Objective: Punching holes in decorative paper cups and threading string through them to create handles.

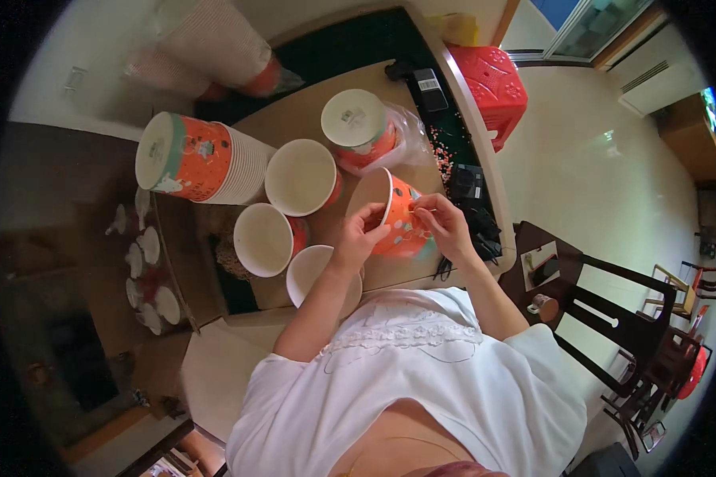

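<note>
Far left of the hands, a long stack of orange paper cups (203, 163) lies on its side, pale base facing out. Nearer, three open cups (301, 176) stand upright with white insides showing, arranged in a loose arc just left of the left hand and running down toward the wrist. Left hand (359, 237): fingers curled, thumb and fingertips pinching the near rim of a single orange patterned cup (402, 219), which is tilted on its side with its mouth toward the left. Right hand (445, 225): partly closed, fingertips pressed against the cup's outer wall and lower edge on the far side; so the cup sits between both hands, held above the brown tabletop (294, 119). Judgement: the work looks like handling one cup from a stack; best done with a light pinch at the rim and a steady counter-hold on the wall, so the thin paper does not crease or go oval. Beyond the hands, a bagged stack of cups (359, 127) lies with its white base up. Right of the right hand, black cables and a small device (471, 195) sit at the table edge, then a dark wooden chair (605, 318).
</note>
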### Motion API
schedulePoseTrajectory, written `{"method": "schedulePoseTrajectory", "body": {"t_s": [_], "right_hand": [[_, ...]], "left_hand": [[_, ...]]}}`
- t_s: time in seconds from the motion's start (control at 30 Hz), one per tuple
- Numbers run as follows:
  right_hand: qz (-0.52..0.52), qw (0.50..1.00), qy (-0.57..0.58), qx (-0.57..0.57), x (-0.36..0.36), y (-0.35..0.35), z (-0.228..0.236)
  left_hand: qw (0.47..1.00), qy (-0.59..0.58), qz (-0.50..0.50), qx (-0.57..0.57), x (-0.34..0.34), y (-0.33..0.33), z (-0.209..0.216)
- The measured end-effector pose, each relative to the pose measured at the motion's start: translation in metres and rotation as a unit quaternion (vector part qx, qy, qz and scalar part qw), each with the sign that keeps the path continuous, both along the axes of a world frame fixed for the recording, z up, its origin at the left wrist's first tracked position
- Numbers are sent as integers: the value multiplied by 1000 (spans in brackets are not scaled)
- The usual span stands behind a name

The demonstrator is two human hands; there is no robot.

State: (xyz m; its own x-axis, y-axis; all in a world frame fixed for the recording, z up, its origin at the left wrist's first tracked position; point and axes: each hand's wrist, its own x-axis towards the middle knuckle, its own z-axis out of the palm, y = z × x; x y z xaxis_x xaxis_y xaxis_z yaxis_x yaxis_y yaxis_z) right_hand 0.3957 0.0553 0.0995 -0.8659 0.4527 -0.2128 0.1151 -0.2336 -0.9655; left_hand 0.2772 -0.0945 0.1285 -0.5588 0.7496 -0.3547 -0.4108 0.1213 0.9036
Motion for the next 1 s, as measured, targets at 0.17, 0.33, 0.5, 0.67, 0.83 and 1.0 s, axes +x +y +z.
{"method": "schedulePoseTrajectory", "body": {"t_s": [0.17, 0.33, 0.5, 0.67, 0.83, 1.0], "right_hand": [[25, 983, 89, 161, -7, -4, 13], [45, 960, 128, 244, -8, -10, 13], [49, 965, 139, 217, -9, -14, -6], [9, 944, 134, 302, -7, -14, -3], [36, 948, 119, 294, 4, -11, -10], [-67, 997, 25, 26, 1, -7, -33]], "left_hand": [[998, -53, 39, 24, -5, -6, -2], [996, -74, 34, 22, -7, -1, -4], [996, 65, 58, -31, -4, 4, -26], [981, 173, 26, -86, 5, 12, -21], [974, 201, 11, -101, 10, 13, -30], [950, 287, -2, -126, 20, 23, -23]]}}
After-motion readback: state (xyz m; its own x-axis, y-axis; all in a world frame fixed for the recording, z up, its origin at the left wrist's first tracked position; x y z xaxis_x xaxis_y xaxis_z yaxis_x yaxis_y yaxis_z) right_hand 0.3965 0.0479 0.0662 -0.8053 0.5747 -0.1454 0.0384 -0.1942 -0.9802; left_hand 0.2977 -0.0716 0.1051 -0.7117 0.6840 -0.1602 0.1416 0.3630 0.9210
